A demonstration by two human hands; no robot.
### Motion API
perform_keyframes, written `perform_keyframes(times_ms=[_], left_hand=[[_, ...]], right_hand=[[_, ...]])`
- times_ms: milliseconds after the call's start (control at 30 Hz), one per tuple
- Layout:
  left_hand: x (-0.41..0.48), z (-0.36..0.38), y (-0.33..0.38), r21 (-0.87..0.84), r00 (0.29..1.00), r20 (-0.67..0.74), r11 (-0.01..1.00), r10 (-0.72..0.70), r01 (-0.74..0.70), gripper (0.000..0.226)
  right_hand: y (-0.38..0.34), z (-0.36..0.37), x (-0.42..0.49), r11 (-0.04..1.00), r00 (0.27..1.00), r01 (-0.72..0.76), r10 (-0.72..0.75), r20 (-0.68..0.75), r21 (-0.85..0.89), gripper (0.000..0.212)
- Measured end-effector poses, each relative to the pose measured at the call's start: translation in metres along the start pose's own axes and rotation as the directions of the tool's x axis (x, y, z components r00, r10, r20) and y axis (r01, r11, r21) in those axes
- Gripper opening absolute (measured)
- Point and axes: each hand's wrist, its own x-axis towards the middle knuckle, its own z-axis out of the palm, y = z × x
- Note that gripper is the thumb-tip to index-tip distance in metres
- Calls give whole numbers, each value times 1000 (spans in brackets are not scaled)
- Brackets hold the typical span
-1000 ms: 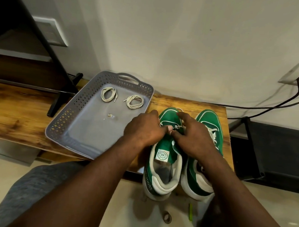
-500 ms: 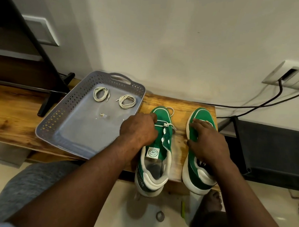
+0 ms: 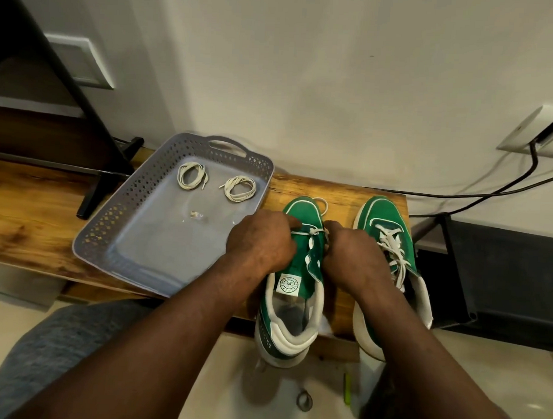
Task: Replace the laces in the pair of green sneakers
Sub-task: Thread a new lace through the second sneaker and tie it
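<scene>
Two green sneakers stand side by side on a wooden bench (image 3: pixel 342 193), heels hanging over its front edge. The left sneaker (image 3: pixel 293 292) has only a short stretch of white lace (image 3: pixel 314 231) near its toe. My left hand (image 3: pixel 261 243) grips its left side, fingers curled at the lace. My right hand (image 3: pixel 349 257) grips its right side by the eyelets. The right sneaker (image 3: pixel 385 220) is fully laced in white. Two coiled white laces (image 3: pixel 191 175) (image 3: pixel 239 188) lie in a grey tray (image 3: pixel 135 209) to the left.
A black stand leg (image 3: pixel 109 157) rests on the bench left of the tray. Cables (image 3: pixel 491 190) run from a wall socket (image 3: pixel 538 132) at the right. A dark unit (image 3: pixel 503 276) stands right of the bench. A small ring (image 3: pixel 303 400) lies on the floor.
My right hand left the right sneaker and moved onto the left sneaker's right side. My left hand stayed on that sneaker. The right sneaker's laces came into view.
</scene>
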Motion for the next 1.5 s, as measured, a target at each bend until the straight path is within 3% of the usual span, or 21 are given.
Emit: perform_keyframes(times_ms=[200, 267, 367, 467, 567, 633, 767, 867, 967, 1067, 1200, 1300, 1367, 1500], left_hand=[[1, 1, 0, 23, 1000, 21, 1000, -1, 1, 43], [1, 1, 1, 20, 1000, 24, 1000, -1, 1, 42], [0, 1, 2, 21, 1000, 20, 1000, -4, 3, 41], [-2, -2, 1, 34, 1000, 4, 999, 4, -4, 42], [-4, -4, 2, 32, 1000, -12, 999, 6, -5, 45], [-4, -5, 1, 53, 1000, -14, 999, 10, -9, 44], [-3, -5, 1, 38, 1000, 0, 999, 17, -17, 46], [-4, -5, 3, 43, 999, -3, 998, 49, -49, 50], [-4, -4, 4, 54, 998, -1, 997, 61, -61, 49], [-4, -4, 3, 51, 999, -2, 997, 51, -51, 47], [-3, -5, 1, 36, 999, 12, 998, 44, -45, 47], [-3, -5, 1, 33, 999, 19, 998, 44, -44, 47], [-3, -4, 1, 41, 999, 22, 998, 46, -47, 45], [-3, -5, 1, 53, 998, 19, 997, 52, -53, 41]], right_hand=[[7, -6, 8, 985, 968, -49, 88, -236, 167, 14], [11, -6, 8, 978, 970, -24, 73, -233, 208, 16], [7, 3, 8, 986, 995, -22, 38, -91, 165, 38], [6, 12, 10, 991, 987, -2, 24, -161, 137, 29], [8, 6, 10, 968, 973, 8, 50, -225, 252, 17], [7, -2, 9, 894, 955, 21, 115, -273, 449, 6], [11, -18, 8, 551, 885, 75, 348, -310, 831, 10], [8, -20, 6, 364, 870, 162, 386, -306, 917, 16], [8, -18, 6, 309, 860, 137, 435, -268, 941, 12], [10, -21, 5, 384, 827, 102, 480, -293, 918, 15], [11, -30, 2, 483, 779, 273, 396, -486, 832, 19], [19, -25, 5, 727, 766, 235, 270, -583, 645, 28], [23, -17, 7, 863, 812, 160, 161, -561, 480, 38], [17, 4, 12, 931, 951, 114, -2, -308, 346, 38]])
